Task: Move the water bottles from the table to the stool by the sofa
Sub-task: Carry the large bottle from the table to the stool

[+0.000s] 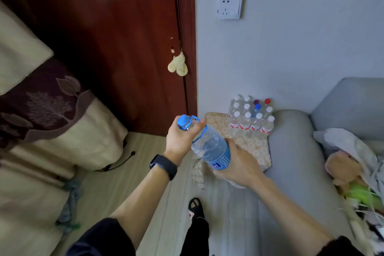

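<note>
I hold a large clear water bottle (209, 145) with a blue cap, a blue carry handle and a blue label, tilted in the air above the front of the stool. My left hand (182, 137) grips its neck near the cap. My right hand (239, 164) cups its base and label. The stool (255, 147), covered with a beige floral cloth, stands against the wall beside the grey sofa (295, 151). Several small clear bottles (251, 116), mostly white-capped, stand packed together at the stool's far end.
A dark red wooden door (124, 48) is to the left of the stool, with a pale cloth hanging on it. A draped bed or cushion edge (52, 131) fills the left side. A wall socket (230, 5) sits above. A plush toy (342, 170) lies on the sofa.
</note>
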### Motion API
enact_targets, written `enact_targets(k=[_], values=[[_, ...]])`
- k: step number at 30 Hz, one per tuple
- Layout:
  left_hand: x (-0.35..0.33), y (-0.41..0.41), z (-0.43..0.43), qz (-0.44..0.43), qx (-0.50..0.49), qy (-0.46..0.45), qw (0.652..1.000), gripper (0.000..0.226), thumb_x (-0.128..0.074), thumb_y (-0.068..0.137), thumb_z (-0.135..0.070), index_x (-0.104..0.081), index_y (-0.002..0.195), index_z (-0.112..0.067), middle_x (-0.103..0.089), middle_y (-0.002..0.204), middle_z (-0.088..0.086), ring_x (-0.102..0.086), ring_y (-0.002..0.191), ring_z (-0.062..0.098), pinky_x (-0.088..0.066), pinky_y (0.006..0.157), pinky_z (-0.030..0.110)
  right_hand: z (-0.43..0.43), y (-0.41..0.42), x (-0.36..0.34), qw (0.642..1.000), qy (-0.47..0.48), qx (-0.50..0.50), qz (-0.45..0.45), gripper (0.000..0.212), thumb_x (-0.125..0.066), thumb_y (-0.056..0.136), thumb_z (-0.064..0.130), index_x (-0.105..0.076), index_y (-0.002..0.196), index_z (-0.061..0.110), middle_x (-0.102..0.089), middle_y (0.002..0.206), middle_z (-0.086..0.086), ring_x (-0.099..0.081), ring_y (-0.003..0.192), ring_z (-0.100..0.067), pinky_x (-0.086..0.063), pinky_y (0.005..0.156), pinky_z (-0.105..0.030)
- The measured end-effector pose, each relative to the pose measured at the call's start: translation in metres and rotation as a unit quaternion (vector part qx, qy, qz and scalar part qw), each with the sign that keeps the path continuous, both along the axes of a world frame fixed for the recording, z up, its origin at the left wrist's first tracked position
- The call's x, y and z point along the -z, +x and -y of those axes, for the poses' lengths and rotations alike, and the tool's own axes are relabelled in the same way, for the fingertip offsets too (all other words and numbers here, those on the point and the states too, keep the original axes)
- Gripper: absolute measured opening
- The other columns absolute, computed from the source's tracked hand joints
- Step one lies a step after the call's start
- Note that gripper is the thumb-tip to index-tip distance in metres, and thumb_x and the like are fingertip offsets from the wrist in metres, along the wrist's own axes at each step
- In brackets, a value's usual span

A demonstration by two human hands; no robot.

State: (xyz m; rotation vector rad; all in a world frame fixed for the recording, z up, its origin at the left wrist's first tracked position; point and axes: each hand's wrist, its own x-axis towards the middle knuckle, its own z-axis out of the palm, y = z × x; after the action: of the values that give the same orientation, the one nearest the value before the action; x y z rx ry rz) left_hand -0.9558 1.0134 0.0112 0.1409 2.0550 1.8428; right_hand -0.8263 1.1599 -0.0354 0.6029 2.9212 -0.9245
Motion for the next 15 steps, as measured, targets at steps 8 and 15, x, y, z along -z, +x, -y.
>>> enact_targets(k=[8, 15], values=[[0.014, -0.137, -0.09, 0.008, 0.062, -0.038, 0.997, 0.043, -0.084, 0.069, -0.053, -0.062, 0.095, -0.026, -0.069, 0.084, -0.009, -0.069, 0.083, 0.01, -0.058, 0.083, 0.033, -0.071, -0.118, 0.017, 0.996, -0.071, 0.056, 0.009, 0.081, -0.076, 0.06, 0.063, -0.038, 0.126, 0.036, -0.061, 0.115, 0.013, -0.065, 0.094, -0.014, -0.057, 0.077, -0.043], [0.043, -0.202, -0.15, 0.029, 0.087, -0.076, 0.993, 0.043, -0.083, 0.069, -0.055, -0.062, 0.093, -0.026, -0.071, 0.089, -0.007, -0.07, 0.09, 0.015, -0.057, 0.088, 0.04, -0.117, -0.178, 0.048, 0.988, -0.115, 0.092, 0.041, 0.084, -0.079, 0.061, 0.046, -0.037, 0.131, 0.029, -0.061, 0.115, 0.01, -0.064, 0.095, -0.014, -0.056, 0.079, -0.039]])
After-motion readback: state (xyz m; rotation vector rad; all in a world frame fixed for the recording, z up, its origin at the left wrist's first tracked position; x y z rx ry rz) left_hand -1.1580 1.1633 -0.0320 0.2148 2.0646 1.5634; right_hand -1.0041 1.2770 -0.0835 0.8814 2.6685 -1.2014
